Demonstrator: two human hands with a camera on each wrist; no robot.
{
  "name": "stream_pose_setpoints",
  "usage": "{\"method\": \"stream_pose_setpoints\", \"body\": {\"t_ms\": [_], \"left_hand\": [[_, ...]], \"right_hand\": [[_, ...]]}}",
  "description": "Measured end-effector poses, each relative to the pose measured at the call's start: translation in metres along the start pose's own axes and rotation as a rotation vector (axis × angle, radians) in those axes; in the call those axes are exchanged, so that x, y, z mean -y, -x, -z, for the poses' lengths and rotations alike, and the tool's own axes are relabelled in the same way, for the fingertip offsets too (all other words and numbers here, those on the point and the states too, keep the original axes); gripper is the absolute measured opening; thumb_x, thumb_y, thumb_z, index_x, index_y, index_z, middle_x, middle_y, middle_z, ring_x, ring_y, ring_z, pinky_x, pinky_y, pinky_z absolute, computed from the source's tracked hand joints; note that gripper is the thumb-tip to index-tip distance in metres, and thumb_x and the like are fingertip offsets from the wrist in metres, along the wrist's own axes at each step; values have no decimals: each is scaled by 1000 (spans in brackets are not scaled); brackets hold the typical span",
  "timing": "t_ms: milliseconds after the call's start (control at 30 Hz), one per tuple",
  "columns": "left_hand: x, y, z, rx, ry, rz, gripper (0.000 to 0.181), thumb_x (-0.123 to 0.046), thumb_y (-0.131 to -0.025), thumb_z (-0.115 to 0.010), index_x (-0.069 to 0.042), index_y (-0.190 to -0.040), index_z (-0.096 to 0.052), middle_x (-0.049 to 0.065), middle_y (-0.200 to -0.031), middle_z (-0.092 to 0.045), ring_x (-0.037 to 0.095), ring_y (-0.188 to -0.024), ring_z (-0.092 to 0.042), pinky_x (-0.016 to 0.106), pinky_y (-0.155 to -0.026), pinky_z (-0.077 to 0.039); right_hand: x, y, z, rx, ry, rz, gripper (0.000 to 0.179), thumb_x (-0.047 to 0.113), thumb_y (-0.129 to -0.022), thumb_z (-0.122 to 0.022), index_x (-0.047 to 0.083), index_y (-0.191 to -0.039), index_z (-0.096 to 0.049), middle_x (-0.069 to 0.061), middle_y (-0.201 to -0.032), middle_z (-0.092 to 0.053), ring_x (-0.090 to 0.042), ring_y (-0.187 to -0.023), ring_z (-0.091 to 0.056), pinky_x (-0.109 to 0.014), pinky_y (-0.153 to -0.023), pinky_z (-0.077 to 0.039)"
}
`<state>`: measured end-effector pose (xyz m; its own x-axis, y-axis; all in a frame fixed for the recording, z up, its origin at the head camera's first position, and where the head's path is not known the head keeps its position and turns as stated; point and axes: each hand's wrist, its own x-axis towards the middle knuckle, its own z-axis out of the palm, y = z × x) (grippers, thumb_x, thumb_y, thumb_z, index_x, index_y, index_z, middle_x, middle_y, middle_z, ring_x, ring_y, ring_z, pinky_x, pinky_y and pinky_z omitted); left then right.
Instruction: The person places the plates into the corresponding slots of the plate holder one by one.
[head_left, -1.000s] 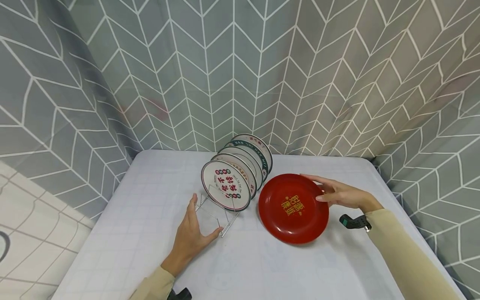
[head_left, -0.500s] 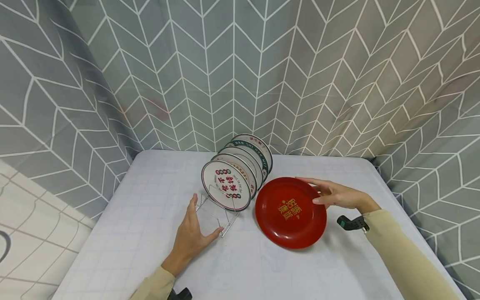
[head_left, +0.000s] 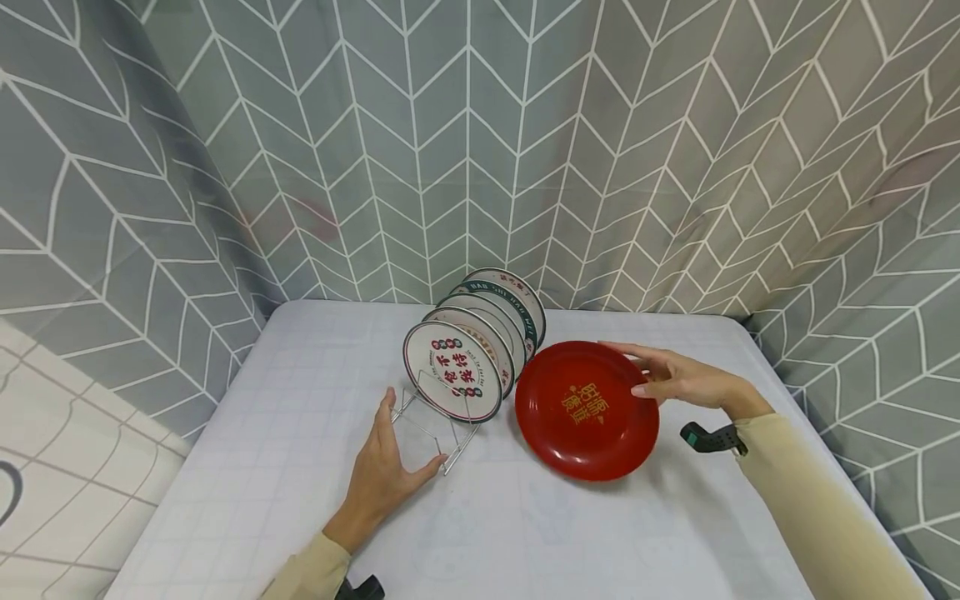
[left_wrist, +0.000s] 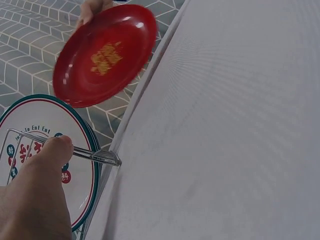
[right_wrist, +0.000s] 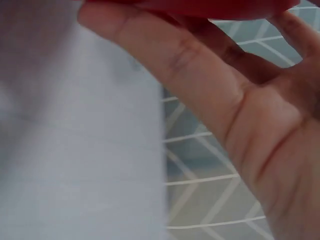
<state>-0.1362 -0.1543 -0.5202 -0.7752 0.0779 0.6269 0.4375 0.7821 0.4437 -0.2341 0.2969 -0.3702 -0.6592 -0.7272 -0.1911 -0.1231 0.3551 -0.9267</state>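
Observation:
My right hand (head_left: 678, 383) pinches the right rim of a round red plate (head_left: 555, 442) with gold characters, thumb on its face and fingers behind. The plate is tilted and held above the table, right of the rack. In the right wrist view only the red plate's edge (right_wrist: 220, 7) shows. My left hand (head_left: 382, 462) holds the near end of a wire plate rack (head_left: 459, 450) between thumb and fingers. In the left wrist view its thumb (left_wrist: 59, 150) lies on the wire. Several white plates with printed characters stand in the rack, the nearest plate (head_left: 450, 367) facing me.
A white cloth covers the table (head_left: 247, 467). Behind it and at the sides hangs a grey curtain (head_left: 465, 150) with white chevron lines, close to the table's back edge. Pale tiles (head_left: 67, 475) show at the lower left.
My right hand lowered the red plate slightly toward me and left, then brought it back up and a little right. The left hand and rack have stayed still.

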Motion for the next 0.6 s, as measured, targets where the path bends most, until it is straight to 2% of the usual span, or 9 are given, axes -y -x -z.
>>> {"method": "stream_pose_setpoints", "body": {"t_ms": [100,233,367,467,600], "left_hand": [[-1,0,1,-5,-8,-7,123,-56,-65,-83,10,-149,-23,27,-150,-39,41,-128,-52,48,-93,-54],[-1,-1,2,-11,-10,-10,122,-52,-63,-85,11,-148,-23,27,-150,-38,41,-129,-51,47,-95,-53],[-1,-1,2,-1,-13,-11,123,-52,-63,-85,11,-148,-23,26,-151,-38,40,-129,-51,46,-95,-53],[-2,-1,1,-11,-11,-21,124,-51,-61,-86,12,-148,-24,26,-150,-39,40,-128,-53,46,-93,-54],[-2,-1,1,-19,-3,-25,124,-50,-60,-87,13,-147,-25,27,-150,-39,40,-127,-53,47,-93,-53]], "right_hand": [[19,3,14,-69,63,23,71,4,-95,-57,19,-156,-25,-11,-143,-48,-25,-116,-61,-47,-81,-61],[47,6,35,-115,124,54,70,3,-97,-54,20,-157,-22,-3,-138,-52,-25,-107,-66,-46,-79,-61],[67,8,48,-171,119,96,71,0,-98,-50,22,-158,-19,1,-134,-53,-20,-106,-66,-43,-78,-62],[79,7,57,-227,42,155,71,-3,-99,-47,25,-158,-19,1,-132,-53,-17,-104,-67,-39,-78,-62],[95,0,72,-259,-116,261,72,-8,-99,-42,25,-158,-17,-5,-133,-51,-19,-104,-67,-37,-78,-62]]}}
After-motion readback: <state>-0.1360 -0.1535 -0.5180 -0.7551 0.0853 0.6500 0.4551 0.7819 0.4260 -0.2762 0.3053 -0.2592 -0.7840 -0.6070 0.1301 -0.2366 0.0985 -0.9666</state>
